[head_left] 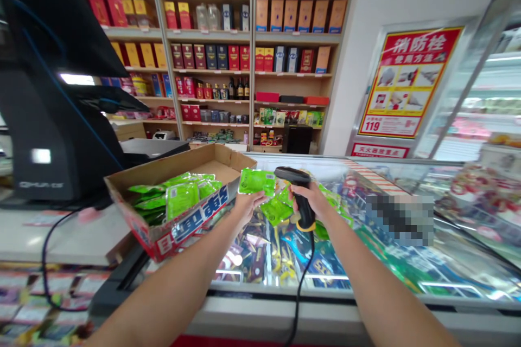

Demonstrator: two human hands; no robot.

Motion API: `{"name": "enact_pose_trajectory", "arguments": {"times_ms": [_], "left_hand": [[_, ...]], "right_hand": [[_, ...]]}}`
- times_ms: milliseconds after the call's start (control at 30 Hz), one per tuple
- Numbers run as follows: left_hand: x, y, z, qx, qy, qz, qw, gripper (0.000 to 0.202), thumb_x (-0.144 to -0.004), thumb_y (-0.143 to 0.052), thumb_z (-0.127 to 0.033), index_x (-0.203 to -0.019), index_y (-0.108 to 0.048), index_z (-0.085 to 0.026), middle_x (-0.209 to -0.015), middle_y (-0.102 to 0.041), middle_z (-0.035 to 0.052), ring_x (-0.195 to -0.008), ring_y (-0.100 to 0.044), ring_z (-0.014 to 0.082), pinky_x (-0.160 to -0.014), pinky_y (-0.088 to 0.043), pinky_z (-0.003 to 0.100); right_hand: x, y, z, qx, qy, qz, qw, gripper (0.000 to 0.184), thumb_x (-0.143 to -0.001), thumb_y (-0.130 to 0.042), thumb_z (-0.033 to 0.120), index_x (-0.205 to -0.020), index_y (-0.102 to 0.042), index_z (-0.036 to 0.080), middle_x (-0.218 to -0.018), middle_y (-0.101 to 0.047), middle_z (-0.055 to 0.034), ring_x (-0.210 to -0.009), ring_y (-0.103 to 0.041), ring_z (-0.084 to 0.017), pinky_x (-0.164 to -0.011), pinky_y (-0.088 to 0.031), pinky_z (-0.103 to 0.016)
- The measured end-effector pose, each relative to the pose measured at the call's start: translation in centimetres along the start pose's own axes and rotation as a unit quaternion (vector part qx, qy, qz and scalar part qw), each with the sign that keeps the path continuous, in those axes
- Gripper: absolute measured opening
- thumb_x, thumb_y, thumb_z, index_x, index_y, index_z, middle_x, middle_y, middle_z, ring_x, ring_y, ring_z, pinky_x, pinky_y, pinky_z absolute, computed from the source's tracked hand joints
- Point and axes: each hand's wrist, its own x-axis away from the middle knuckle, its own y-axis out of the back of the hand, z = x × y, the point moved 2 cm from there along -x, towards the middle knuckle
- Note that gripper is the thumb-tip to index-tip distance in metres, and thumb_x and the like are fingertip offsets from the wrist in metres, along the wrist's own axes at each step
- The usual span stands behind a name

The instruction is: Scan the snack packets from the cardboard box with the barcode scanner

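Observation:
My left hand [248, 207] holds up a green foil snack packet [257, 181] by its lower edge. My right hand [310, 200] grips a black handheld barcode scanner [303, 200] with a yellow band, its head [291, 174] close to the right of that packet. Below my right hand, more green packets [275, 210] lie on the freezer's glass lid. To the left of my left hand stands an open cardboard box [191, 222] with a red-and-white printed front, holding several green packets [175, 198].
A black checkout terminal [52, 103] stands at the left on the counter [52, 236]. The scanner's black cable [303, 293] hangs over the glass-topped freezer [391, 287]. Shelves of boxed goods [211, 59] fill the back wall, beside a red fire-hydrant poster [410, 82].

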Motion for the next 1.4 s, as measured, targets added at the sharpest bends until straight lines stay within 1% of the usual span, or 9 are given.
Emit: {"name": "enact_pose_trajectory", "arguments": {"times_ms": [100,233,333,500,733,900,1133,1300,1400], "left_hand": [[0.4,-0.2,0.3,0.019,-0.037,-0.003,0.999,0.062,-0.045,-0.08,-0.001,-0.101,-0.061,-0.018,-0.075,-0.071,0.0006,-0.068,-0.068,0.018,-0.071,-0.058,0.038],[0.3,0.0,-0.1,0.05,-0.071,-0.04,0.995,0.062,-0.045,-0.08,-0.001,-0.101,-0.06,-0.019,-0.073,-0.071,-0.0011,-0.067,-0.069,0.017,-0.075,-0.059,0.039],[0.2,0.2,-0.4,0.069,-0.086,-0.063,0.992,0.06,-0.047,-0.079,-0.001,-0.101,-0.06,-0.02,-0.079,-0.072,0.0004,-0.071,-0.07,0.0184,-0.077,-0.059,0.039],[0.2,0.1,-0.4,0.073,-0.081,-0.077,0.991,0.057,-0.048,-0.077,0.001,-0.099,-0.06,-0.019,-0.086,-0.074,0.003,-0.079,-0.071,0.0218,-0.08,-0.059,0.042],[0.1,0.2,-0.2,0.068,-0.081,-0.067,0.992,0.056,-0.046,-0.08,-0.001,-0.094,-0.059,-0.019,-0.082,-0.072,0.0009,-0.08,-0.071,0.0217,-0.083,-0.058,0.045],[-0.1,0.3,-0.2,0.074,-0.084,-0.071,0.991,0.056,-0.043,-0.082,-0.003,-0.093,-0.06,-0.018,-0.076,-0.071,-0.0006,-0.078,-0.07,0.0212,-0.082,-0.057,0.044],[0.3,0.1,-0.6,0.063,-0.103,-0.058,0.991,0.061,-0.043,-0.083,-0.007,-0.099,-0.061,-0.019,-0.086,-0.073,0.0035,-0.074,-0.069,0.0191,-0.074,-0.058,0.037],[1.0,-0.9,-1.8,0.069,-0.142,-0.038,0.987,0.062,-0.044,-0.086,-0.017,-0.101,-0.062,-0.017,-0.083,-0.073,0.0044,-0.072,-0.069,0.0183,-0.073,-0.058,0.035],[1.1,-1.4,-3.7,0.087,-0.181,-0.064,0.978,0.055,-0.05,-0.084,-0.017,-0.1,-0.062,-0.018,-0.084,-0.072,0.0032,-0.077,-0.069,0.0181,-0.077,-0.058,0.035]], "right_hand": [[0.1,-0.2,-0.1,0.033,-0.008,0.032,0.999,0.026,-0.065,-0.071,0.039,-0.067,-0.062,0.015,-0.056,-0.064,-0.0019,-0.036,-0.057,-0.014,-0.035,-0.043,-0.024],[0.0,-0.2,-0.5,0.069,-0.011,0.032,0.997,0.028,-0.067,-0.07,0.04,-0.062,-0.061,0.015,-0.048,-0.062,-0.0022,-0.035,-0.056,-0.014,-0.036,-0.042,-0.023],[-0.1,-0.3,-0.9,0.065,-0.014,0.038,0.997,0.027,-0.068,-0.069,0.041,-0.062,-0.06,0.016,-0.044,-0.06,-0.0018,-0.034,-0.055,-0.014,-0.037,-0.043,-0.023],[-0.3,-0.5,-1.5,0.04,-0.012,0.033,0.999,0.026,-0.068,-0.067,0.041,-0.068,-0.061,0.016,-0.049,-0.064,-0.0025,-0.034,-0.055,-0.014,-0.036,-0.041,-0.024],[-0.1,-0.8,-1.6,0.032,-0.012,0.027,0.999,0.026,-0.066,-0.068,0.04,-0.06,-0.061,0.015,-0.052,-0.063,-0.0027,-0.034,-0.055,-0.013,-0.036,-0.041,-0.024],[0.1,-1.0,-1.3,0.056,-0.023,0.036,0.998,0.029,-0.066,-0.066,0.041,-0.055,-0.061,0.015,-0.043,-0.059,-0.0033,-0.033,-0.053,-0.014,-0.037,-0.042,-0.025],[0.1,-1.0,-1.6,0.063,-0.016,0.029,0.997,0.03,-0.068,-0.066,0.043,-0.057,-0.061,0.016,-0.041,-0.058,-0.0021,-0.033,-0.053,-0.013,-0.037,-0.042,-0.024],[-0.2,-1.7,-1.3,0.071,0.012,0.034,0.997,0.028,-0.068,-0.067,0.042,-0.061,-0.062,0.015,-0.044,-0.06,-0.002,-0.035,-0.055,-0.014,-0.038,-0.043,-0.024],[-0.7,-3.3,0.0,0.082,0.022,0.04,0.996,0.028,-0.067,-0.068,0.042,-0.061,-0.062,0.015,-0.043,-0.059,-0.002,-0.035,-0.055,-0.014,-0.038,-0.043,-0.024]]}}
